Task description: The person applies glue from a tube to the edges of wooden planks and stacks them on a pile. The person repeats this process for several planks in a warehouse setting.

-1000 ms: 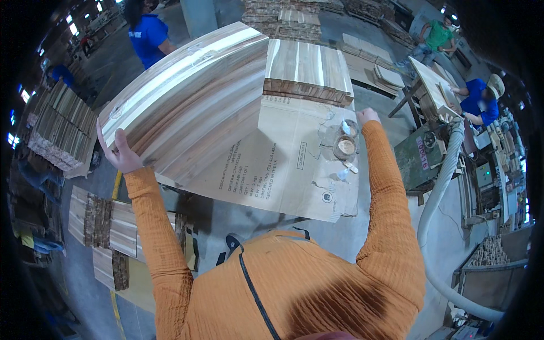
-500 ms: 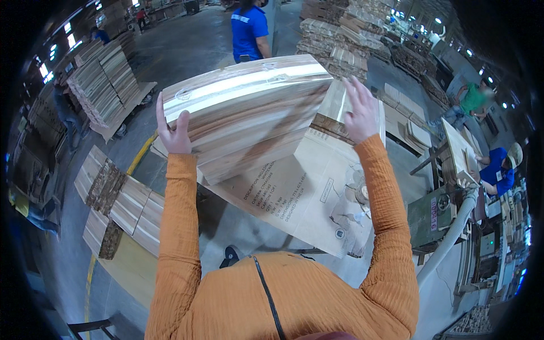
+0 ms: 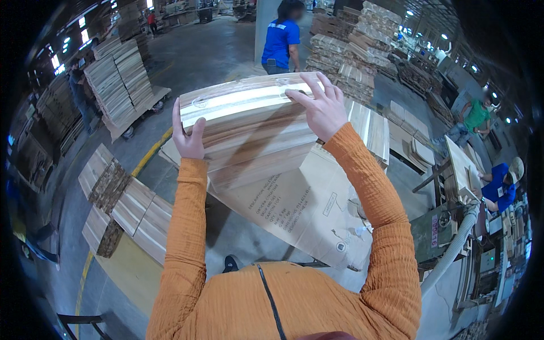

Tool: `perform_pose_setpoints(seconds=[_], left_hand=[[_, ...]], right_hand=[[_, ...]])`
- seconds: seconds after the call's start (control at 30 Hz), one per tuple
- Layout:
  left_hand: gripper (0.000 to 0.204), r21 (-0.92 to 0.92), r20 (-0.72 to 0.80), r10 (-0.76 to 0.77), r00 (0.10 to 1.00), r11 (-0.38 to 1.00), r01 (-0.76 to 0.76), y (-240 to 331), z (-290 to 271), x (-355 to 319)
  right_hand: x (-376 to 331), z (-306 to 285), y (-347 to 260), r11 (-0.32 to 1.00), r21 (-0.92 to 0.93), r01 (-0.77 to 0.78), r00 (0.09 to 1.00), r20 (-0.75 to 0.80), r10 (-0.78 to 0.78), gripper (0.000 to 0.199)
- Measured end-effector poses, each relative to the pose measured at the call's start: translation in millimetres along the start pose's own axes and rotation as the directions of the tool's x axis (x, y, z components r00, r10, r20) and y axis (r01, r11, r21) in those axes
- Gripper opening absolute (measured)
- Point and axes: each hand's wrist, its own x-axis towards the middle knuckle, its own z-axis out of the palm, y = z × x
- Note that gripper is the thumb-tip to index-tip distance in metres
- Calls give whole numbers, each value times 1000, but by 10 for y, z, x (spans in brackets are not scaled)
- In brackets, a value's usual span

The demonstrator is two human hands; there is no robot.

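Observation:
I hold a wide glued wooden panel [image 3: 249, 130] tilted up in front of me. My left hand [image 3: 188, 136] grips its left edge with fingers wrapped around it. On the panel's upper right, near the top edge, my right hand [image 3: 320, 107] lies spread and pressed flat. Below the panel a sheet of brown cardboard [image 3: 294, 209] covers a table.
Short wooden boards [image 3: 122, 204] lie in rows on the floor at left. A loaded pallet [image 3: 119, 85] stands far left. A person in a blue shirt [image 3: 281, 42] stands beyond the panel. Stacked panels [image 3: 371, 127] and machines [image 3: 453, 226] with two seated workers are at right.
The panel has swung further left and upright. My right hand moved from the panel's right edge onto its upper face; my left hand stays on the left edge.

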Motion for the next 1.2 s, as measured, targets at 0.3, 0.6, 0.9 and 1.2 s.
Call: perform_pose_setpoints(seconds=[0.3, 0.6, 0.9, 1.2], left_hand=[[63, -17, 8, -44, 999, 999, 44, 84, 13, -1], [59, 9, 24, -44, 999, 999, 43, 191, 44, -32], [70, 30, -4, 3, 1000, 1000, -3, 117, 10, -5], [65, 50, 12, -3, 1000, 999, 3, 76, -25, -5]], right_hand=[[-14, -7, -5, 977, 199, -70, 996, -46, 81, 49], [-11, -73, 2, 988, 155, -19, 998, -49, 26, 47], [-69, -50, 173, 934, 333, -131, 975, -124, 182, 51], [-143, -16, -72, 993, 78, -92, 991, -91, 99, 48]])
